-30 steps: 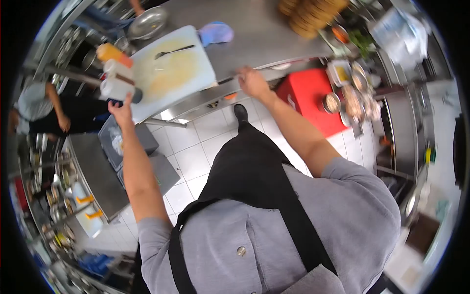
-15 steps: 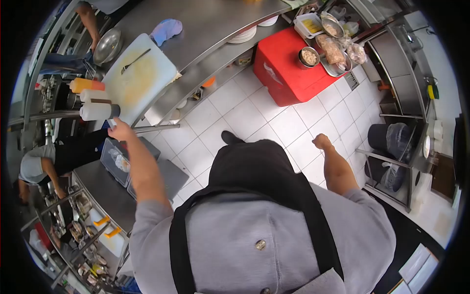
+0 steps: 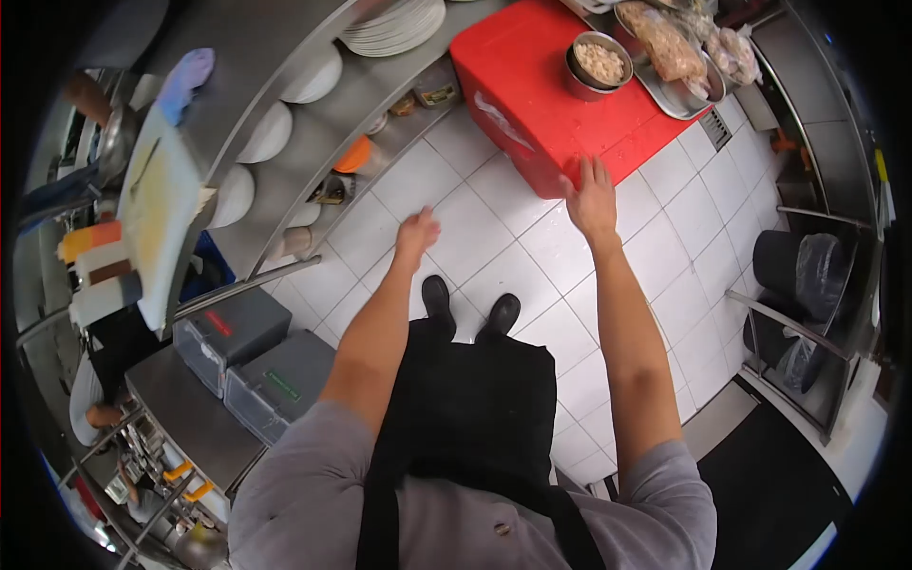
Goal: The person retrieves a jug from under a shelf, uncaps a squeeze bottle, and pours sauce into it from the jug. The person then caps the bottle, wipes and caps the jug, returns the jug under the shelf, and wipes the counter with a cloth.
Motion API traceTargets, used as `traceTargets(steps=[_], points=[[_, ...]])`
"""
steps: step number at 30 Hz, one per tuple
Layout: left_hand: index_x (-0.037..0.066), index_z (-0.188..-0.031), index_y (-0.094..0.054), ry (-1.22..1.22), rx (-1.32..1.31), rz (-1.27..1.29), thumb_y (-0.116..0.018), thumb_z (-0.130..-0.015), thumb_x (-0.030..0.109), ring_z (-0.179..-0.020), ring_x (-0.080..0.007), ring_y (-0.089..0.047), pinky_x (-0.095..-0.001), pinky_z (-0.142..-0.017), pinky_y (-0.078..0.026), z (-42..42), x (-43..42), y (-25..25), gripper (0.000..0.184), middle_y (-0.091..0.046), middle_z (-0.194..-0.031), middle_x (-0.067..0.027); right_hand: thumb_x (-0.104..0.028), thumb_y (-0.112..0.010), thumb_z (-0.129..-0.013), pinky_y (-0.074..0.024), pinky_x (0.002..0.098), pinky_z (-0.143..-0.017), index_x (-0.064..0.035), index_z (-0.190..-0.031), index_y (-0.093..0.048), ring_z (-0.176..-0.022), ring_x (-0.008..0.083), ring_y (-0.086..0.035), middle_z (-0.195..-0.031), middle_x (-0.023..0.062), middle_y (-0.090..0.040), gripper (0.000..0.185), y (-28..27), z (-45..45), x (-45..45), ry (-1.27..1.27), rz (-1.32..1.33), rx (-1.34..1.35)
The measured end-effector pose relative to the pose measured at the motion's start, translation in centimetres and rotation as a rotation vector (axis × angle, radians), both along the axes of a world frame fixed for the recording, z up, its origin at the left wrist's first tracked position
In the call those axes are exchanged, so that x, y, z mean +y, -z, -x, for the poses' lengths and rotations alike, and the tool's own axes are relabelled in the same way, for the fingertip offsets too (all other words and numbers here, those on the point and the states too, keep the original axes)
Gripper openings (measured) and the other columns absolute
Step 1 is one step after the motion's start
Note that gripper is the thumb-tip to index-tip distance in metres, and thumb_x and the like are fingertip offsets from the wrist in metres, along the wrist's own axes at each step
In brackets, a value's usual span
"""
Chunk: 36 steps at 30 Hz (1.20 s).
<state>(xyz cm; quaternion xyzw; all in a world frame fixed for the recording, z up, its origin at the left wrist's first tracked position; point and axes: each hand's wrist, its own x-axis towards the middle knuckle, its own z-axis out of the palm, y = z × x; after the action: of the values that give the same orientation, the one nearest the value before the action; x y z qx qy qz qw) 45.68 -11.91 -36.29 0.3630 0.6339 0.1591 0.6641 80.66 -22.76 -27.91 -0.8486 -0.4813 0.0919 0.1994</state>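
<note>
My right hand (image 3: pixel 594 201) reaches forward with its fingers spread, at the near edge of a red box (image 3: pixel 537 100). Whether the fingertips touch the box I cannot tell. On top of the box stands a metal bowl (image 3: pixel 598 65) of pale chopped food. Beside it a metal tray (image 3: pixel 686 106) carries bagged food (image 3: pixel 660 43). Over the white tiled floor, left of the box, hangs my left hand (image 3: pixel 416 234), empty, its fingers loosely bent and a little apart.
Stacked plates (image 3: pixel 394 27) and bowls (image 3: pixel 266 131) fill the shelf under the steel counter at left. A cutting board (image 3: pixel 163 214) and squeeze bottles (image 3: pixel 106 294) are farther left, near other people. Lidded grey bins (image 3: pixel 285 380) stand at lower left, black trash bins (image 3: pixel 788 266) at right.
My left hand has come away from the squeeze bottles toward the middle. My right hand has moved forward to the red box and its fingers have spread. The view has shifted toward the box.
</note>
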Motion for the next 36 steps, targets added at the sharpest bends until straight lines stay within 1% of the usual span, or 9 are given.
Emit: traceTargets(steps=[5, 9, 12, 19, 22, 29, 33, 35, 36], points=[[0.002, -0.153, -0.037, 0.019, -0.254, 0.029, -0.053, -0.101, 0.057, -0.138, -0.0341, -0.047, -0.0499, -0.110, -0.044, -14.6, 9.5, 5.9, 0.077, -0.045, -0.152, -0.0217, -0.056, -0.060, -0.096, -0.0254, 0.0518, -0.123, -0.0060, -0.156, -0.038, -0.152, 0.0357, -0.029, -0.164, 0.0177, -0.033, 0.082, 5.2, -1.3, 5.1, 0.032, 0.053, -0.292], [0.004, -0.158, -0.030, -0.105, -0.192, -0.087, -0.044, -0.100, 0.067, -0.149, -0.0339, -0.031, -0.0507, -0.117, -0.033, -21.3, 15.2, 4.3, 0.087, -0.028, -0.166, -0.0135, -0.062, -0.062, -0.092, -0.0265, 0.0510, -0.123, -0.0087, -0.156, -0.039, -0.149, 0.0343, -0.035, -0.162, 0.0153, -0.038, 0.087, 5.4, -1.0, 5.2, 0.063, -0.017, -0.352], [0.004, -0.157, -0.033, -0.132, -0.342, -0.406, -0.041, -0.102, 0.065, -0.148, -0.0292, -0.034, -0.0470, -0.119, -0.030, -22.9, 21.0, 9.7, 0.083, -0.032, -0.165, -0.0106, -0.065, -0.068, -0.086, -0.0290, 0.0513, -0.121, -0.0095, -0.154, -0.045, -0.146, 0.0345, -0.042, -0.157, 0.0144, -0.046, 0.090, 6.5, -0.7, 4.0, 0.039, -0.031, -0.447], [0.003, -0.150, -0.045, -0.198, -0.528, -0.659, -0.043, -0.101, 0.066, -0.139, -0.0286, -0.045, -0.0402, -0.116, -0.035, -25.3, 28.8, 8.4, 0.079, -0.045, -0.154, -0.0171, -0.057, -0.079, -0.079, -0.0418, 0.0484, -0.114, -0.0052, -0.137, -0.063, -0.133, 0.0370, -0.056, -0.140, 0.0125, -0.064, 0.080, 8.1, -1.2, 3.7, -0.018, -0.271, -0.566], [-0.002, -0.129, -0.059, -0.223, -0.297, -0.889, -0.039, -0.100, 0.069, -0.125, -0.0434, -0.053, -0.0471, -0.108, -0.039, -25.9, 30.0, 10.6, 0.079, -0.057, -0.133, -0.0273, -0.053, -0.082, -0.078, -0.0445, 0.0468, -0.112, -0.0057, -0.133, -0.067, -0.131, 0.0369, -0.058, -0.137, 0.0114, -0.066, 0.074, 8.6, -1.1, 3.5, -0.044, -0.317, -0.579], [-0.006, -0.144, -0.045, -0.108, -0.095, -0.897, -0.044, -0.094, 0.073, -0.133, -0.0520, -0.048, -0.0519, -0.114, -0.038, -24.8, 28.0, 8.4, 0.093, -0.051, -0.140, -0.0365, -0.031, -0.089, -0.075, -0.0470, 0.0441, -0.111, -0.0048, -0.128, -0.070, -0.127, 0.0365, -0.061, -0.131, 0.0138, -0.069, 0.063, 7.9, -1.6, 3.7, -0.209, -0.362, -0.451], [-0.010, -0.139, -0.047, 0.374, 0.305, -0.793, -0.060, -0.089, 0.064, -0.131, -0.0463, -0.053, -0.0515, -0.107, -0.047, -24.5, 31.3, 2.3, 0.090, -0.048, -0.145, -0.0335, -0.036, -0.088, -0.076, -0.0457, 0.0470, -0.110, -0.0076, -0.122, -0.073, -0.122, 0.0334, -0.065, -0.125, 0.0120, -0.072, 0.056, 8.5, -1.4, 3.7, -0.082, -0.406, -0.567], [-0.007, -0.129, -0.059, 0.239, 0.456, -1.267, -0.063, -0.090, 0.052, -0.122, -0.0429, -0.061, -0.0497, -0.102, -0.051, -26.1, 31.7, 0.6, 0.071, -0.061, -0.131, -0.0304, -0.036, -0.081, -0.083, -0.0421, 0.0494, -0.111, -0.0103, -0.116, -0.076, -0.123, 0.0356, -0.063, -0.122, 0.0100, -0.073, 0.042, 10.3, -1.1, 3.7, 0.196, -0.442, -0.613], [-0.007, -0.123, -0.065, 0.454, 0.432, -1.250, -0.061, -0.091, 0.054, -0.119, -0.0435, -0.063, -0.0487, -0.103, -0.051, -26.7, 33.1, 0.0, 0.069, -0.065, -0.126, -0.0299, -0.036, -0.081, -0.083, -0.0421, 0.0494, -0.111, -0.0103, -0.116, -0.076, -0.123, 0.0356, -0.063, -0.122, 0.0100, -0.073, 0.042, 11.1, -0.9, 3.7, 0.243, -0.435, -0.625]])
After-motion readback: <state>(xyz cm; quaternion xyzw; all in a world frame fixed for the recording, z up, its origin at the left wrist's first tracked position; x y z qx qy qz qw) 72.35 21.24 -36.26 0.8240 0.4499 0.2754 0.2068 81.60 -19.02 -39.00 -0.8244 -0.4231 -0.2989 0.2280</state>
